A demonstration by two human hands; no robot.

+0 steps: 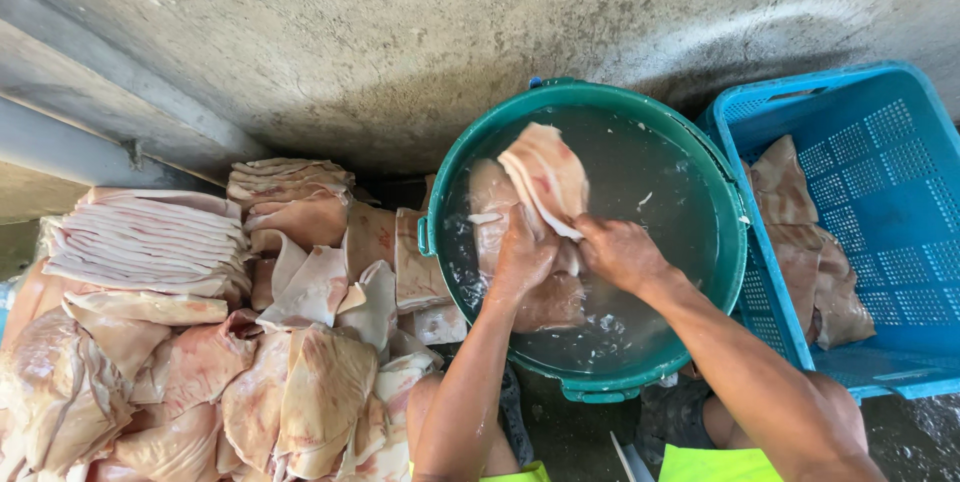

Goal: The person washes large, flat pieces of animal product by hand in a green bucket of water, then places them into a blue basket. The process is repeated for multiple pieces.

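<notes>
Slab of pale, fatty pork skin (545, 177) gripped by left hand (522, 260) and right hand (618, 252), fingers closed on it, over water-filled round green tub (735, 242).

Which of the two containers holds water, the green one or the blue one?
The round green bucket: it holds water; the blue crate is perforated and holds only meat.

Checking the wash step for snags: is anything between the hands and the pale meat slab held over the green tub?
Nothing visible. The left hand and right hand both already grip the meat slab, lifted partly out of the water in the green tub. More pieces lie submerged beneath it, not between.
</notes>
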